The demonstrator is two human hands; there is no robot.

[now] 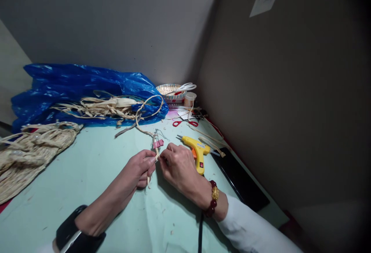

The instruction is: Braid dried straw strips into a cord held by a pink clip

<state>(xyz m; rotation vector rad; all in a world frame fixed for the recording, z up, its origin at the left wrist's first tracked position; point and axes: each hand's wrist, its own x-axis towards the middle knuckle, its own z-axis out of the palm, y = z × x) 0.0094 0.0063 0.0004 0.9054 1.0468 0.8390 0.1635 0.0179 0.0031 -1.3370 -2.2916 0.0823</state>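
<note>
I have the left hand [142, 166] pinched narrow, thumb against forefinger, on the plaited straw cord [137, 124], with a loose end hanging below the fingers. The right hand [179, 164] is drawn in just as narrow, its thumb and fingertips closed on the cord at the same spot; I cannot make out its curled lower fingers. The cord sits over the middle of the desk [101, 148] and runs from the fingertips toward the far edge, looping up in front of the blue plastic bag [72, 77]. Just beyond the fingers, I see a pink tag [158, 143] against it.

To the right of the right hand, near the desk's right edge, I have the yellow hot-glue gun [193, 143] lying on its side, nozzle pointing away, and a flat black panel [243, 183] along that edge. Red-handled scissors [193, 123] lie toward the far right corner, with a small woven basket [162, 89] and a pale cup [189, 100] behind them. Dried straw strips [113, 108] spread over the bag at the far edge, and at the left edge I see a large woven straw piece [34, 152].
</note>
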